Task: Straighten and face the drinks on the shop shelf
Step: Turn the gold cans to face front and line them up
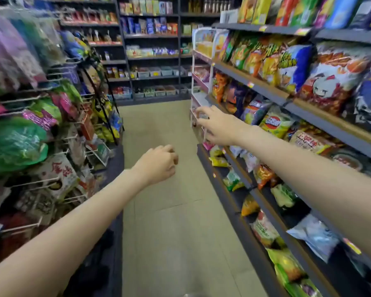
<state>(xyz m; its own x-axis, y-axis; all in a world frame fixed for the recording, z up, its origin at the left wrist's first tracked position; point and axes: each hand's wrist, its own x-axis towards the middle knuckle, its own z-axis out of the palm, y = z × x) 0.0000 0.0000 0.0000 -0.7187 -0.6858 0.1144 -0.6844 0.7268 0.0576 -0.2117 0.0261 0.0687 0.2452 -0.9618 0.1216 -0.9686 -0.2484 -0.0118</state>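
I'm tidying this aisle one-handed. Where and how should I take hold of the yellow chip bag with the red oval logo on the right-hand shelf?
Grip the yellow chip bag by its top edge, coming from the aisle side. It leans back with its face tilted upward, so that edge looks easiest to reach. The right hand is nearest; pinch with fingers and thumb, probably lightly.

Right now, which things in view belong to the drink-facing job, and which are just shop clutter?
Job:
- right hand, fingers spread, reaching toward the white and pink rack
- left hand, loosely curled, holding nothing
- no drinks clearly identifiable

Not the job:
- crisp bags on right shelves
- hanging snack packets on left
- far shelves
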